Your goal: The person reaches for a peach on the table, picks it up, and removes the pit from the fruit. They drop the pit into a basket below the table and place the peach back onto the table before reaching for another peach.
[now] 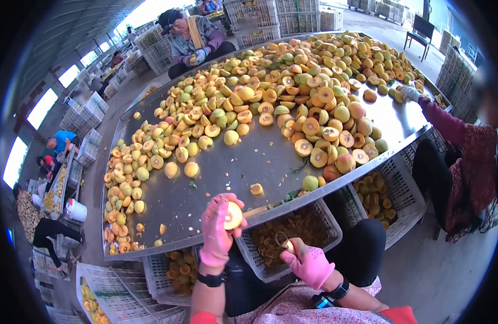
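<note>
My left hand (215,229), in a pink glove, grips a halved peach (234,216) with its yellow cut face turned to the right. It is raised over the near edge of the metal table (216,186). Lower and to the right, my right hand (314,267), also pink-gloved, is closed on a small pitting tool with a thin metal loop (282,236). A pale roundish piece shows at its fingertips. Beneath the tool sits a grey crate (335,233) holding brownish scraps. A wooden stick (254,211) lies at the table edge beside my left hand.
Many halved and whole peaches (311,127) are heaped across the table. Crates of fruit (181,270) stand below its near edge. One person (189,40) works at the far side; another person's gloved hand (410,94) reaches in from the right. Stacked crates (254,19) stand behind.
</note>
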Available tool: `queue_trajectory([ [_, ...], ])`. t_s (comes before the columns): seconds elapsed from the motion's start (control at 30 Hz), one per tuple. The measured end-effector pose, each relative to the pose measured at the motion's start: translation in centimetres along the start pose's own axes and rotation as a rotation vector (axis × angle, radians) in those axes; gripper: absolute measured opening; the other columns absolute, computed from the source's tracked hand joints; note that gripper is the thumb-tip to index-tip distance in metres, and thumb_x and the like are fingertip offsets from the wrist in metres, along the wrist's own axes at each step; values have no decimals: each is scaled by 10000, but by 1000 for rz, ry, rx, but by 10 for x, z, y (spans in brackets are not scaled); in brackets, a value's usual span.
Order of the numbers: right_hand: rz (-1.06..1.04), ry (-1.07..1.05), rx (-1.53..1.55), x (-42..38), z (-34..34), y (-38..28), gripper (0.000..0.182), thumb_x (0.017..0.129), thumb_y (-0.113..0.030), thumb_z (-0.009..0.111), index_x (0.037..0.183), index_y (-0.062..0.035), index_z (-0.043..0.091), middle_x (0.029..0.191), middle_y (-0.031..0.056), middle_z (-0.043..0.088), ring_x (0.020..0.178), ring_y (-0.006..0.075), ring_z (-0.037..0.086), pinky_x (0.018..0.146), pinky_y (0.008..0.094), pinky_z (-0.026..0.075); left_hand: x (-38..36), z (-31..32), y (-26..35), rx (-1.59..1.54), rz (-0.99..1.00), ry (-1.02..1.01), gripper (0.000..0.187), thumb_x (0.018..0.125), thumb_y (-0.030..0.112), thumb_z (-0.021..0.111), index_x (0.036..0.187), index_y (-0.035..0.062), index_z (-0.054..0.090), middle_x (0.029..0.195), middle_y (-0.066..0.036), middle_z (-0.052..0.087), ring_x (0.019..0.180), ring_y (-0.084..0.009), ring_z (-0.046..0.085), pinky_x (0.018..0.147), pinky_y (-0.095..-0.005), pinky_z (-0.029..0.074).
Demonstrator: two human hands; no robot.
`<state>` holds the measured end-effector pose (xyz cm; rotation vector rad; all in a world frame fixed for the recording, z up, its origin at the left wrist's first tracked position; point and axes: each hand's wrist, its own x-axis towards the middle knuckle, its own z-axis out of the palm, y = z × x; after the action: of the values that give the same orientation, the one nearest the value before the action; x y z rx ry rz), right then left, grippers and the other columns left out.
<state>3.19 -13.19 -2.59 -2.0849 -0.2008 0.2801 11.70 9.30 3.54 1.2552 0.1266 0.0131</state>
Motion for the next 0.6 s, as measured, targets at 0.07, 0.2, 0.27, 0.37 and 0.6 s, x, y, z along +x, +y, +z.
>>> queue_trajectory([
  [0.07, -73, -36, 78, -9, -15, -24, 407, 1022, -419, 590, 1183, -52, 516, 855, 197, 689, 803, 418, 692, 650, 464, 531, -36, 36, -15, 147, -42, 105, 552, 1074, 538, 347, 1052, 54, 610, 862, -94, 687, 514, -134, 595, 403, -202, 400],
  [0.2, -60, -75, 110, -20, -19, -33, 417, 1022, -456, 574, 1108, -51, 524, 826, 192, 681, 772, 409, 687, 625, 458, 523, -69, 79, -39, 124, 54, 269, 700, 1076, 592, 230, 973, 30, 633, 821, -106, 694, 674, -158, 621, 649, -263, 508],
  [0.27, -109, -56, 50, -25, -17, -28, 412, 1015, -437, 604, 1127, -47, 534, 773, 187, 650, 738, 397, 680, 607, 425, 509, -76, 86, -44, 114, 41, 275, 702, 1079, 586, 230, 968, 24, 635, 823, -110, 696, 723, -169, 626, 715, -282, 509],
  [0.37, -90, -54, 52, -30, -18, -24, 440, 1005, -471, 602, 1098, -46, 533, 784, 196, 653, 753, 413, 674, 605, 440, 505, -83, 88, -49, 103, 42, 263, 684, 1085, 566, 256, 986, 10, 642, 850, -119, 700, 787, -184, 647, 781, -301, 522],
  [0.6, -56, -76, 23, -39, -24, -19, 448, 1016, -501, 564, 1033, -55, 516, 732, 201, 636, 737, 433, 663, 595, 464, 496, -93, 98, -62, 113, 36, 242, 719, 1066, 623, 285, 1009, 5, 647, 871, -124, 700, 802, -188, 659, 780, -299, 532],
])
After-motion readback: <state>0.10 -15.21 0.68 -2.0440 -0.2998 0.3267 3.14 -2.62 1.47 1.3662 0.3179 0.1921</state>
